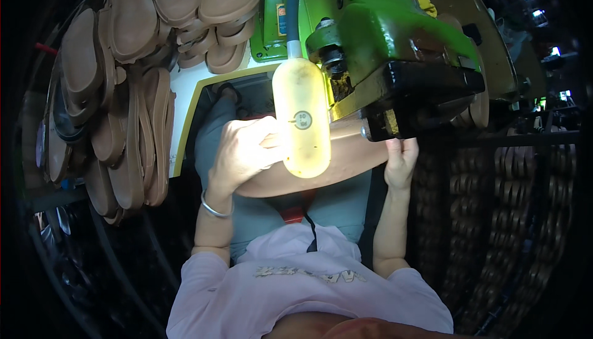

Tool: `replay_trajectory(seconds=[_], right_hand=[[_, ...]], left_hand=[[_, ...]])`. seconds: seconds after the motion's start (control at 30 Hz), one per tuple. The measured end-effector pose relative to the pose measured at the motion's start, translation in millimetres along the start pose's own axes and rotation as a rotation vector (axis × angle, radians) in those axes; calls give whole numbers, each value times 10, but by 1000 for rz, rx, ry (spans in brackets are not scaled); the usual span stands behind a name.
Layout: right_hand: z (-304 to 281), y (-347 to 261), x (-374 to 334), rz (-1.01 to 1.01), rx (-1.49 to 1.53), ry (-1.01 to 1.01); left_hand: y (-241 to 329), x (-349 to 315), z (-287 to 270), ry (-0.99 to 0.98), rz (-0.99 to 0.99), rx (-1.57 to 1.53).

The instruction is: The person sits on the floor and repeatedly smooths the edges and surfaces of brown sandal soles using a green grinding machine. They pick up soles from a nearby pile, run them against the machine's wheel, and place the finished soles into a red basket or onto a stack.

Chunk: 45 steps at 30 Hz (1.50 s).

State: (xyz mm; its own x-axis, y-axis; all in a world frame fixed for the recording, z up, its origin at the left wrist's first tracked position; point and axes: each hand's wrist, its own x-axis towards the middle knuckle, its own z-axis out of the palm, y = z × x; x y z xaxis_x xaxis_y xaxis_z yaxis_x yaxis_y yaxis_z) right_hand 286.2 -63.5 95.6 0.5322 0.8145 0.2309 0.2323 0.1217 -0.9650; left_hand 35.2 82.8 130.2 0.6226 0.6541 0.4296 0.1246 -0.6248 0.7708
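Across my lap, under the head of a green machine [377, 30], lies a long curved tan sandal sole [352, 160]. My left hand [250, 153] is closed at its left part, with the fingertips partly hidden behind a lit, yellowish oval lamp [301, 144]. At the other end, my right hand [401, 163] pinches the sole between thumb and fingers, just below the machine's black head [420, 95]. The lamp also covers the middle of the sole. Where the machine meets the sole cannot be made out.
Tan sandals [133, 17] are piled on the white table [185, 82] at the left, some hanging over its edge. A yellow-edged opening [190, 122] in the table surrounds my leg. Racks of brown footwear [513, 197] stand at the right. A blue-grey lamp stem [295, 5] comes down from above.
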Motion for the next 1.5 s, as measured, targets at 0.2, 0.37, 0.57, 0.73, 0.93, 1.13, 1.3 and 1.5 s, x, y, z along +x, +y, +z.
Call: replay_trajectory(seconds=[0.2, 0.37, 0.57, 0.73, 0.93, 1.13, 1.3, 1.5], right_hand=[[384, 45, -199, 10, 97, -106], [666, 1, -254, -12, 108, -206], [544, 71, -312, -66, 41, -142], [207, 66, -64, -67, 25, -18], [121, 33, 2, -21, 79, -86], [382, -25, -130, -84, 74, -124], [635, -10, -267, -16, 196, -210], [570, 79, -343, -27, 14, -182]], left_hand=[[-270, -235, -298, -19, -237, -107], [-379, -551, -600, -121, -432, -88], [-73, -526, -247, 30, -201, 242], [28, -293, 209, 71, -44, 214], [121, -38, 92, 28, -55, 126], [-50, -88, -187, -91, -217, 44], [-271, -337, -379, -65, -361, -23], [-123, -424, -390, -64, -271, 86]])
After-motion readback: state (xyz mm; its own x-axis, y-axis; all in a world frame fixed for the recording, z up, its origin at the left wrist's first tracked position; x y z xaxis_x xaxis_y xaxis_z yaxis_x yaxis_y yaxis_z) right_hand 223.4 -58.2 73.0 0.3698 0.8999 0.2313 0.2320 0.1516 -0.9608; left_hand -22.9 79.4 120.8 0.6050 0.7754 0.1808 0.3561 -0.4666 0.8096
